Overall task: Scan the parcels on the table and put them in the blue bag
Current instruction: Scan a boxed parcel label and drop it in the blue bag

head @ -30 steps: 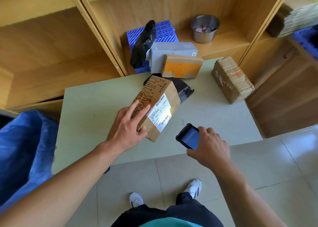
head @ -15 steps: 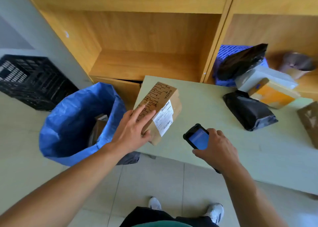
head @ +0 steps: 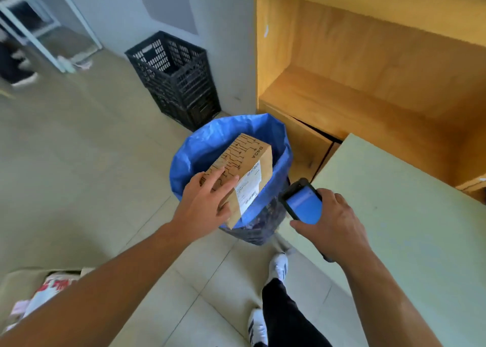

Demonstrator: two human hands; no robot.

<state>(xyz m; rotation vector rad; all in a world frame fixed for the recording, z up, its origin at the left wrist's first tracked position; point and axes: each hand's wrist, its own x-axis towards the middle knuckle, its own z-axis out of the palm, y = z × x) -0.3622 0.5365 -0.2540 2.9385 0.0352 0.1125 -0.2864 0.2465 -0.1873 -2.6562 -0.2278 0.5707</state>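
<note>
My left hand (head: 203, 207) grips a brown cardboard parcel (head: 244, 165) with a black line pattern and a white shipping label. The parcel hangs tilted over the open mouth of the blue bag (head: 200, 149), which stands on the floor left of the table. My right hand (head: 332, 228) holds a black handheld scanner (head: 302, 202) with a lit blue screen, above the table's near left corner. The other parcels are out of view.
The pale green table (head: 407, 215) fills the right side. Behind it stand wooden shelves (head: 355, 89). A black plastic crate (head: 176, 73) sits on the floor behind the bag. A box with clutter (head: 39, 294) lies at the lower left. My feet stand beside the table.
My view and left hand swung left: the parcel went from above the table's left edge to over the bag's mouth. The scanner hand stayed near the table's corner.
</note>
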